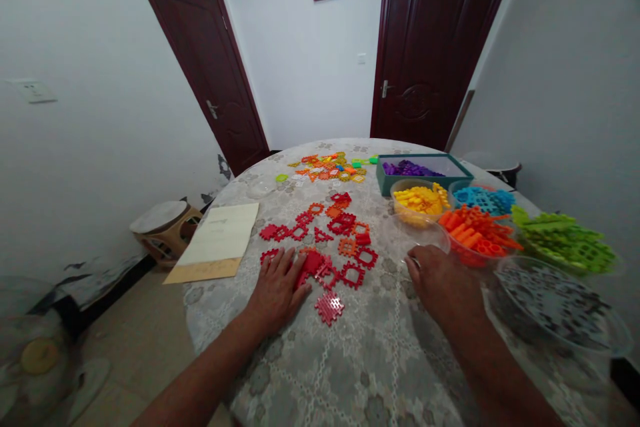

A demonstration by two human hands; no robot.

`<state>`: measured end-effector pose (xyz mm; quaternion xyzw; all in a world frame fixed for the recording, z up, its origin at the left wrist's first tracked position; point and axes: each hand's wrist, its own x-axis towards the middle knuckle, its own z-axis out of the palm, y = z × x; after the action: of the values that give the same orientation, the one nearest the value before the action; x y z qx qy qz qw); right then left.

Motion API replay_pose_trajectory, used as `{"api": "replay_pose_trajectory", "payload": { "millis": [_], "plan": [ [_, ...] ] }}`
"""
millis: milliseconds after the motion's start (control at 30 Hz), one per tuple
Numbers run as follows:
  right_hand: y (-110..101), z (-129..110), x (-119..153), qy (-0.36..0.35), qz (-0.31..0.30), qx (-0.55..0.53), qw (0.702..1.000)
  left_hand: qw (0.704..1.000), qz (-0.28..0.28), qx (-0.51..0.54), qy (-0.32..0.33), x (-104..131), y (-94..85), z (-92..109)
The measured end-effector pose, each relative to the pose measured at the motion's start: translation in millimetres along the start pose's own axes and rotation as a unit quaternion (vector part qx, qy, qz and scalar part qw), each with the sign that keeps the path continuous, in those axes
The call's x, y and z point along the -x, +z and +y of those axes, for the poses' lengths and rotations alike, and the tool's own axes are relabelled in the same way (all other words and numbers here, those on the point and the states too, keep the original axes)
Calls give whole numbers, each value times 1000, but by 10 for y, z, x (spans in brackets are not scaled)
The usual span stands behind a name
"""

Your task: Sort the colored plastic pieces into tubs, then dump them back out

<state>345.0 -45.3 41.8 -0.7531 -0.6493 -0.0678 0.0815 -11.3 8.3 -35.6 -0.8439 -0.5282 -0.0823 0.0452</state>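
Note:
My left hand (276, 288) lies palm down on the patterned tablecloth, fingers stretched out, at the left side of a spread of red interlocking plastic tiles (351, 275). Its thumb and fingertips touch a solid red tile (311, 263). Just in front of that hand, toward me, rests a lone pinkish-red tile (329, 307). My right hand (444, 283) has its fingers curled at the near rim of a clear plastic bowl (419, 232) and seems to pinch it. The undersides of the right fingers are partly hidden.
Clear bowls of yellow (420, 200), blue (483, 200), orange (477, 233), green (565, 240) and grey pieces (555, 300) line the right side. Behind them stands a teal box (425, 173) with purple pieces. Mixed pieces (327, 167) lie farther back; a paper pad (219, 235) sits left.

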Motion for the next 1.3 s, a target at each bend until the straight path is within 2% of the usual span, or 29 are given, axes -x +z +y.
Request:
{"api": "replay_pose_trajectory", "payload": {
  "millis": [133, 300, 400, 500, 700, 900, 1000, 1167, 1300],
  "plan": [
    [66, 41, 13, -9, 33, 6, 999, 999, 30, -30, -4, 85, 3, -32],
    [107, 10, 22, -52, 153, -49, 986, 997, 67, -33, -32, 99, -9, 24],
    [105, -51, 22, -95, 184, -105, 973, 998, 57, 1, 25, 58, -71, 108],
    [104, -119, 26, -116, 167, -112, 973, 997, -3, 25, 77, -10, -124, 162],
    [119, -179, 26, -115, 129, -100, 980, 998, -48, 31, 1, -316, -168, 115],
    [192, -176, 10, -131, 127, -106, 977, 998, -59, 27, -25, -589, -154, 107],
    [254, -183, 4, -138, 131, -118, 975, 999, -41, 28, -21, -600, -104, 112],
    [285, -216, 4, -143, 116, -130, 974, 996, 77, 39, 23, -425, -36, 76],
    [254, -254, 11, -137, 93, -128, 978, 992, 83, 75, 61, -291, 3, 49]
  ]
}}
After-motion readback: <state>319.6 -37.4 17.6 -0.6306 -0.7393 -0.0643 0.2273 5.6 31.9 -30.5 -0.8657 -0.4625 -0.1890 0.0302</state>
